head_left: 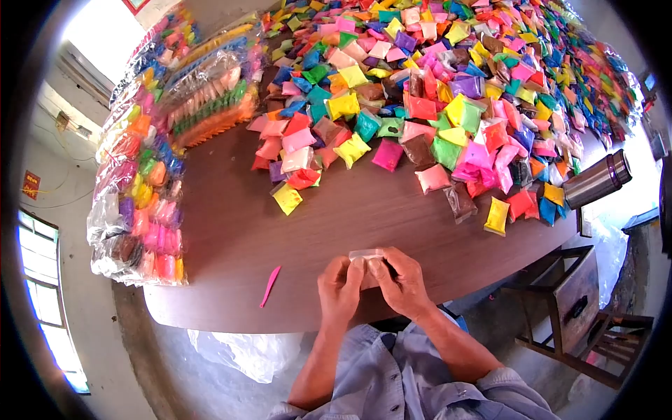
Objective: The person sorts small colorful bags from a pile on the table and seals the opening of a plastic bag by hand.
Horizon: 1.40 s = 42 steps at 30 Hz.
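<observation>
Near the table's front edge, my left hand (339,285) and my right hand (400,283) meet, both closed on a small clear plastic bag (365,254). Its top edge shows above my thumbs; the rest is mostly hidden by my fingers, and I cannot make out its contents. A pink plastic knife (270,286) lies on the brown table (231,245) to the left of my hands. Beyond them, a yellow packet (287,199) and another yellow packet (496,216) lie at the near edge of a large heap of colourful packets (420,105).
Clear bags of colourful packets (147,203) line the table's left side. A steel flask (598,180) lies tilted at the right edge. Wooden stools (570,301) stand on the floor at the right, and a plastic sheet (248,350) lies below the front edge.
</observation>
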Tool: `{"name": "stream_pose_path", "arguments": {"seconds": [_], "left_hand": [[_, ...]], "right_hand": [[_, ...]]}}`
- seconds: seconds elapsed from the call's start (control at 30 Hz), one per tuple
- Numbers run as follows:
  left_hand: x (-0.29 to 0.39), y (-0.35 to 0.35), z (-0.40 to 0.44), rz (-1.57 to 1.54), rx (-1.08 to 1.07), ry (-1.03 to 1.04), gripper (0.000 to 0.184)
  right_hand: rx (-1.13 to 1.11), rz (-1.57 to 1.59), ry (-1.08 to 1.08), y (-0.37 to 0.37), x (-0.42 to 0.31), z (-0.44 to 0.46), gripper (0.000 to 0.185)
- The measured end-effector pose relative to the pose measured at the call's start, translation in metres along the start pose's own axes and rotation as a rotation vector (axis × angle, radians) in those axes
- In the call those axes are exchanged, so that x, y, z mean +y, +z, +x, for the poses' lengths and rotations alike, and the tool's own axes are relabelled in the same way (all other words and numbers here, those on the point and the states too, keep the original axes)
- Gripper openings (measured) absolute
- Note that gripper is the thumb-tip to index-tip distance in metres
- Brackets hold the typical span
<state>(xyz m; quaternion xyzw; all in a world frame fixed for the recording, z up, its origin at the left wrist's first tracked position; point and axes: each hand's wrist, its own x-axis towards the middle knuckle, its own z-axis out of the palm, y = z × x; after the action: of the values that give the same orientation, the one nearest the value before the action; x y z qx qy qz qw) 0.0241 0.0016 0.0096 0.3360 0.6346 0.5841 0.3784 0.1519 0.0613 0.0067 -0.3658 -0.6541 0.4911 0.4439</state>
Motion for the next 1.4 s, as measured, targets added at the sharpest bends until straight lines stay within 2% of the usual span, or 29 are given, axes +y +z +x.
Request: {"name": "stream_pose_path", "arguments": {"seconds": [0.07, 0.2, 0.4, 0.47, 0.6, 0.7, 0.77, 0.87, 1.0, 1.17, 1.2, 1.3, 1.4], "left_hand": [[0.001, 0.001, 0.001, 0.068, 0.039, 0.091, 0.025], [0.001, 0.002, -0.002, 0.15, 0.058, 0.137, 0.025], [0.007, 0.005, -0.001, -0.044, 0.043, -0.07, 0.024], [-0.004, 0.001, 0.002, 0.074, 0.02, 0.057, 0.025], [-0.001, 0.001, 0.001, 0.071, 0.037, 0.118, 0.026], [0.0, -0.001, 0.0, 0.167, 0.066, 0.164, 0.018], [-0.003, -0.002, -0.002, 0.048, 0.04, 0.026, 0.018], [-0.001, 0.0, -0.001, -0.008, 0.006, -0.041, 0.018], [0.002, -0.001, 0.001, 0.038, -0.009, -0.003, 0.017], [-0.016, -0.006, 0.002, 0.098, 0.085, 0.1, 0.015], [-0.014, -0.003, 0.002, -0.038, 0.11, 0.08, 0.015], [-0.003, -0.004, 0.001, -0.144, 0.08, -0.007, 0.016], [-0.006, -0.007, 0.002, -0.082, 0.014, -0.023, 0.019]], "right_hand": [[-0.002, -0.036, -0.025, -0.001, -0.003, 0.002, 0.012], [0.019, -0.059, -0.024, 0.0, 0.005, -0.001, 0.012], [0.049, -0.038, -0.055, 0.001, 0.004, 0.0, 0.011], [0.043, -0.056, -0.083, 0.0, 0.001, 0.001, 0.011], [0.043, -0.05, -0.094, 0.002, 0.001, 0.002, 0.011], [0.019, -0.073, -0.066, 0.001, -0.003, 0.002, 0.01], [0.061, -0.066, -0.096, 0.003, 0.001, 0.002, 0.01], [0.054, -0.06, -0.061, 0.001, 0.004, 0.0, 0.009], [0.057, -0.073, -0.078, 0.001, 0.004, 0.0, 0.009], [0.055, -0.066, -0.124, 0.006, 0.004, 0.001, 0.013], [0.054, -0.072, -0.059, 0.006, -0.001, 0.0, 0.016], [-0.007, -0.06, 0.023, 0.004, -0.003, -0.001, 0.018], [0.055, -0.086, -0.064, 0.005, 0.01, -0.004, 0.019]]}}
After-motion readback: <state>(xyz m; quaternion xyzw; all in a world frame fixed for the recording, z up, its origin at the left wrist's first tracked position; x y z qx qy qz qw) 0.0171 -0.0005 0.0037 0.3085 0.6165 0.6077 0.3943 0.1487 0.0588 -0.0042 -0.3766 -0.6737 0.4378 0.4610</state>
